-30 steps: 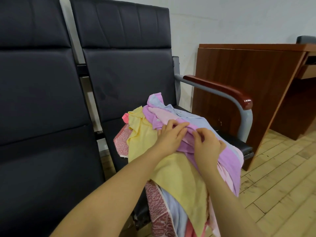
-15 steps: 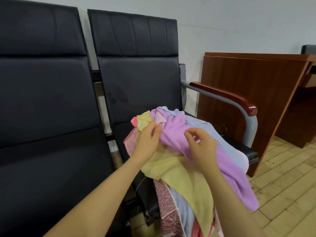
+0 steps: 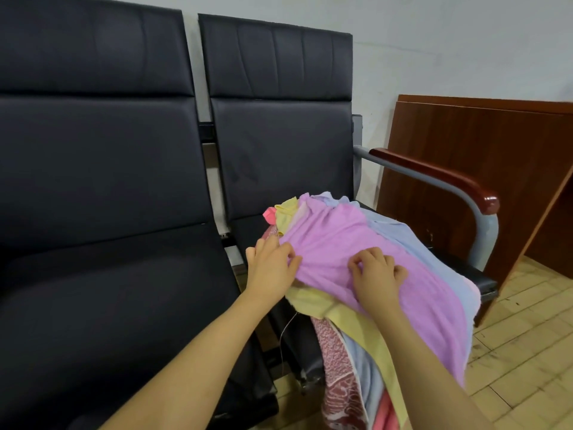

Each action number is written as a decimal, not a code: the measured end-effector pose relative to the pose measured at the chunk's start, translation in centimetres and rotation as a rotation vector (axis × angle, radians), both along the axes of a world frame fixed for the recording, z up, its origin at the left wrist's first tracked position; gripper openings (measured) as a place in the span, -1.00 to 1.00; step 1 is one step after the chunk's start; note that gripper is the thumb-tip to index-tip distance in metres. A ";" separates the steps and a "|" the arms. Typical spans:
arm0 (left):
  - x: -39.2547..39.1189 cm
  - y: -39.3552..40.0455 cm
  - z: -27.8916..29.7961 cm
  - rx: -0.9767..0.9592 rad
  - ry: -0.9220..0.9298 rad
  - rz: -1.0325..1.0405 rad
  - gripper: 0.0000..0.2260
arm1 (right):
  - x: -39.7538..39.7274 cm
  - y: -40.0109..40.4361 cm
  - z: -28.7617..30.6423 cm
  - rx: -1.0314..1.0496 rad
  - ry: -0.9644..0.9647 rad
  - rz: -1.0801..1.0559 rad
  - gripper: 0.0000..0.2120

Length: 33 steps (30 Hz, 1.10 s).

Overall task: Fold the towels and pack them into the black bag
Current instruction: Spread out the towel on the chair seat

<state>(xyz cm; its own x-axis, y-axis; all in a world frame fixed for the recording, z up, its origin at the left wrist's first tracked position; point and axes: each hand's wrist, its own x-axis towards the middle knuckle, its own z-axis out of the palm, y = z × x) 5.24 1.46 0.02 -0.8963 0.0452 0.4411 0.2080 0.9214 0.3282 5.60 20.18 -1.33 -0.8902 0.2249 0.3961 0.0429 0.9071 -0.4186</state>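
Office or waiting room; linked black padded seats (image 3: 273,125); wood-capped armrest (image 3: 434,178); wooden desk (image 3: 483,156); plain wall (image 3: 434,41).

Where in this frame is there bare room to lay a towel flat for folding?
The left chair seat is bare, bordered by its backrest and the gap to the right chair. The right chair seat is crowded: the towel pile covers most of it and spills over the front, with both hands on the purple towel.

Soft even light, wide-angle edge bending, slight blur.
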 end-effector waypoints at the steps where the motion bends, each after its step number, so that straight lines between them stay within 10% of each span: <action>1: 0.1 -0.2 0.1 0.005 0.013 0.000 -0.77 | 0.0 -0.2 0.0 0.007 0.003 0.018 -0.85; 18: 8.8 -14.3 1.4 0.286 0.144 0.223 -0.85 | 4.9 -13.5 4.2 -0.220 0.200 0.536 -0.81; 28: 13.2 -26.6 -0.8 0.268 0.078 0.488 -0.84 | 6.9 -24.6 1.1 0.123 -0.062 0.869 -0.82; 33: 14.2 -30.1 -2.7 0.176 0.006 0.605 -0.79 | 7.5 -28.8 -0.4 -0.090 -0.174 0.856 -0.86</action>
<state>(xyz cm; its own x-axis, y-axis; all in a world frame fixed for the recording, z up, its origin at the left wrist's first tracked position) 19.43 -28.65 -2.64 -0.7378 -0.5431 0.4010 -0.3314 0.8088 0.4858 13.08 -8.67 -1.78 -0.8136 -0.5240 0.2521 -0.5675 0.6208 -0.5409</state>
